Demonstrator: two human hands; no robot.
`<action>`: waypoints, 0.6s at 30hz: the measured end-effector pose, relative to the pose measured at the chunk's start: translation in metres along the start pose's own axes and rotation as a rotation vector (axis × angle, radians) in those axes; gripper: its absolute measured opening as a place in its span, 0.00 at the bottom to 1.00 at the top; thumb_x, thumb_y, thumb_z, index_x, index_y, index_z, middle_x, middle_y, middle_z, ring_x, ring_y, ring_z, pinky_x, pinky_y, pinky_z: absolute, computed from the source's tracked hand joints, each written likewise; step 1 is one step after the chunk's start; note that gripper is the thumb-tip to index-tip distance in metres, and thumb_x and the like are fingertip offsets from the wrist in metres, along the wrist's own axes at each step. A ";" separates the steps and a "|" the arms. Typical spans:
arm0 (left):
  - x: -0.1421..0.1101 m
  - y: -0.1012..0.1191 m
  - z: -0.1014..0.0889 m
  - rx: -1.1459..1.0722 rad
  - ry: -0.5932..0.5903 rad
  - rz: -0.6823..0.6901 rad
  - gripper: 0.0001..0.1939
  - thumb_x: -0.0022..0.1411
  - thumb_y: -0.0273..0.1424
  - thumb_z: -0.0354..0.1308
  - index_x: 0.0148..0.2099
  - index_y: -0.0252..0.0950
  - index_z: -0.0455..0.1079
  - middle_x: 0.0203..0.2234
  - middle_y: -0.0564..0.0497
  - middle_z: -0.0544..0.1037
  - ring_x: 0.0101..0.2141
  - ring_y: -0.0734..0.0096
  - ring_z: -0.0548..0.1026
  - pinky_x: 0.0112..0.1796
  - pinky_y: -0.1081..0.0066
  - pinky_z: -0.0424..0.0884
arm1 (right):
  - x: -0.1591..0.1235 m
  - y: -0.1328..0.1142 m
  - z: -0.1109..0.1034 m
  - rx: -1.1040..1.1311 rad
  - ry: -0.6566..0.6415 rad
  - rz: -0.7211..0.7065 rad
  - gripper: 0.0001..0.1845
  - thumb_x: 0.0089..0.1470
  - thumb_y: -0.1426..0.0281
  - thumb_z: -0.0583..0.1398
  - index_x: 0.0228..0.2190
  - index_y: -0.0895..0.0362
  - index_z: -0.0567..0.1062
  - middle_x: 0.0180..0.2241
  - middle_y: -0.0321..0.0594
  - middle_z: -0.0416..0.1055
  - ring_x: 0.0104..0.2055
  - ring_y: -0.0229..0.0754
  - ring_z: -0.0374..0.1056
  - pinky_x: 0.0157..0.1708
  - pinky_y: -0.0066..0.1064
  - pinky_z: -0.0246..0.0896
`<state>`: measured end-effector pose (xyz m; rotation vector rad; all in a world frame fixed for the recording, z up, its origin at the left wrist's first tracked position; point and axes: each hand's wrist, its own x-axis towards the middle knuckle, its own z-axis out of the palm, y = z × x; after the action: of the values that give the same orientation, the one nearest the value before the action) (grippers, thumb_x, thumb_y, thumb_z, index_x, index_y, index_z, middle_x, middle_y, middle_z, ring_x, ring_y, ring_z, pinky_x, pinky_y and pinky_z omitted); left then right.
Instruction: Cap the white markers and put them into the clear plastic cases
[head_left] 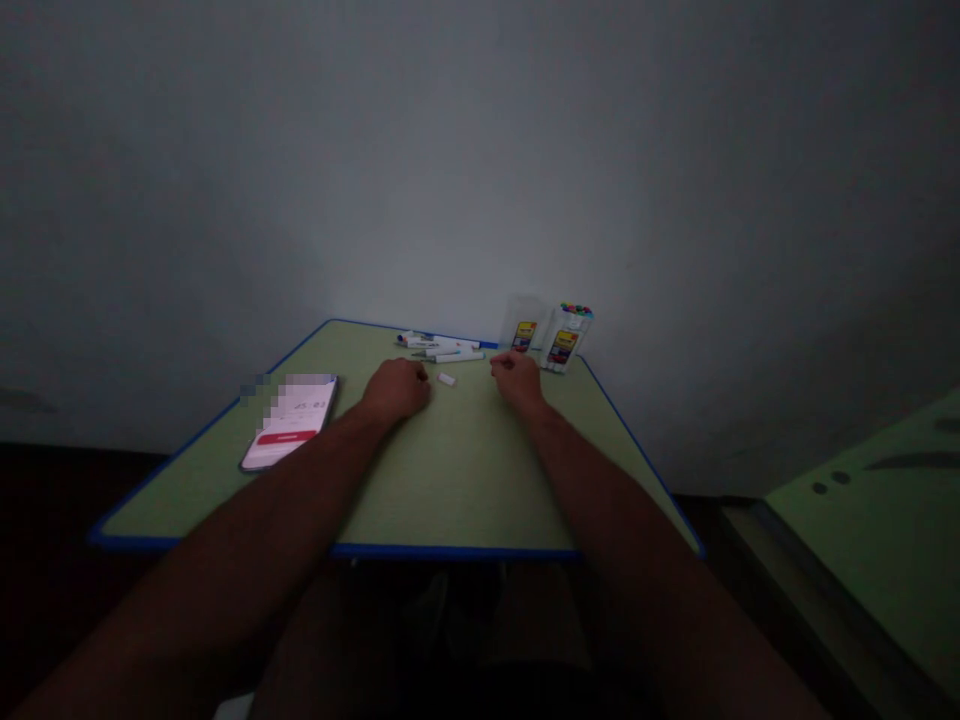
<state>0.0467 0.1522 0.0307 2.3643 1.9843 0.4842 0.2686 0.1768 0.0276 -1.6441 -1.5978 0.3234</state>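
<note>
My left hand point(396, 388) rests on the table with its fingers curled in. Whatever they may hold is hidden from view. To its right, a small white piece like an eraser or a cap point(447, 380) lies on the tabletop, apart from both hands. My right hand point(516, 376) has its fingertips drawn together, pointing left; I cannot make out anything between them. Several white markers point(457, 356) lie in a loose group beyond my hands, one with its end close to my right fingertips. Behind that hand stands a clear marker case point(523, 325) with a yellow label.
A second clear case point(564, 340), full of colourful-ended markers, stands at the back right. On the left lies a phone point(292, 425) with its screen lit. The pale green table point(450, 480) has a blue edge and meets a grey wall point(465, 180).
</note>
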 end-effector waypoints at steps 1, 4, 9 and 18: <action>0.000 0.000 0.000 -0.003 -0.002 -0.005 0.17 0.60 0.35 0.54 0.46 0.38 0.81 0.43 0.43 0.83 0.44 0.54 0.79 0.45 0.63 0.75 | -0.002 0.000 0.001 -0.024 -0.013 -0.046 0.12 0.55 0.74 0.58 0.37 0.55 0.82 0.39 0.41 0.82 0.42 0.42 0.77 0.46 0.32 0.68; 0.001 -0.002 0.001 -0.014 -0.002 -0.007 0.18 0.60 0.34 0.55 0.49 0.37 0.80 0.45 0.43 0.83 0.46 0.55 0.79 0.48 0.63 0.74 | -0.008 0.001 0.005 -0.087 -0.063 -0.147 0.14 0.55 0.76 0.59 0.39 0.55 0.82 0.42 0.40 0.81 0.44 0.42 0.76 0.50 0.33 0.67; 0.001 -0.002 0.005 -0.050 -0.002 0.052 0.25 0.61 0.33 0.55 0.59 0.34 0.76 0.49 0.40 0.81 0.49 0.54 0.78 0.53 0.62 0.71 | -0.016 0.000 0.007 -0.212 -0.163 -0.234 0.14 0.57 0.75 0.59 0.41 0.55 0.83 0.43 0.42 0.81 0.46 0.43 0.76 0.50 0.33 0.66; 0.003 0.000 0.022 -0.021 -0.010 0.212 0.27 0.65 0.32 0.51 0.65 0.42 0.70 0.59 0.41 0.75 0.58 0.51 0.71 0.59 0.54 0.66 | -0.017 0.003 0.009 -0.320 -0.204 -0.297 0.13 0.59 0.73 0.58 0.41 0.55 0.82 0.44 0.44 0.81 0.47 0.44 0.75 0.50 0.33 0.65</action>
<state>0.0525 0.1593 0.0107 2.5717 1.7241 0.4947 0.2618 0.1646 0.0146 -1.6112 -2.1062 0.0832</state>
